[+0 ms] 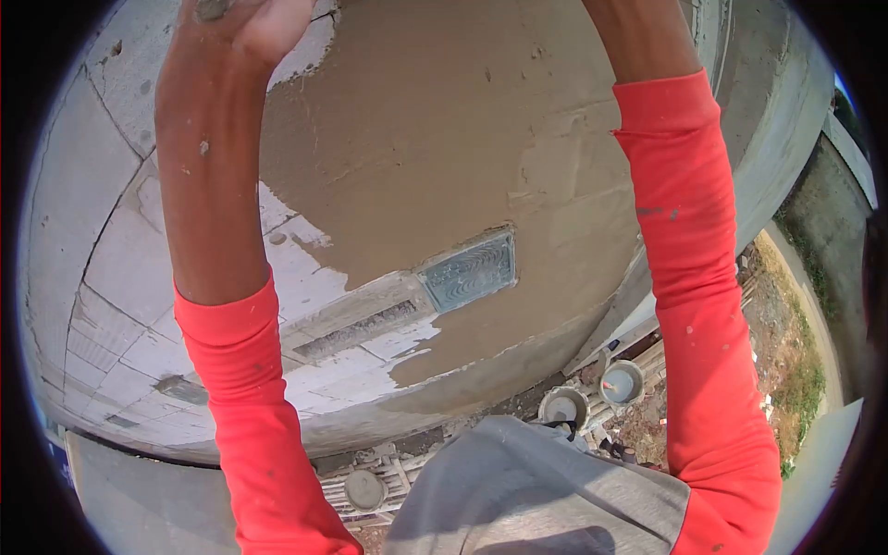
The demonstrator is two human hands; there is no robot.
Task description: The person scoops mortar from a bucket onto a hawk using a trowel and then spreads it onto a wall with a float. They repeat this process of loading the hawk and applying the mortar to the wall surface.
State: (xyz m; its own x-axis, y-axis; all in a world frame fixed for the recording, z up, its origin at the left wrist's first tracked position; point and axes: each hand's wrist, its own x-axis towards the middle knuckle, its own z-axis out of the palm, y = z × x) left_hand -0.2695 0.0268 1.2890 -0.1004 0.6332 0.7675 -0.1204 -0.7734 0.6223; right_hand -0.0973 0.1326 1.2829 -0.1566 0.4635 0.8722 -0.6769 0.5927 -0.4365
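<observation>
Both my arms, in red sleeves, reach up past the top edge of the view. Only the base of my left hand [277, 28] shows, beside the block wall; its fingers are out of the frame. My right hand lies beyond the top edge, with just the forearm visible. Between the arms, smooth brown plaster [435, 129] covers much of the wall, with bare pale blocks [125, 250] at the left. A greenish rectangular box [470, 270] is set into the wall at the plaster's lower part, beside a rough grey strip [356, 331].
Below stand a bucket [622, 383] with something in it, a second bucket [563, 407] and a round container [365, 490] on bamboo-like poles [400, 476]. A grey wall [828, 240] and a dirt path with grass lie at the right.
</observation>
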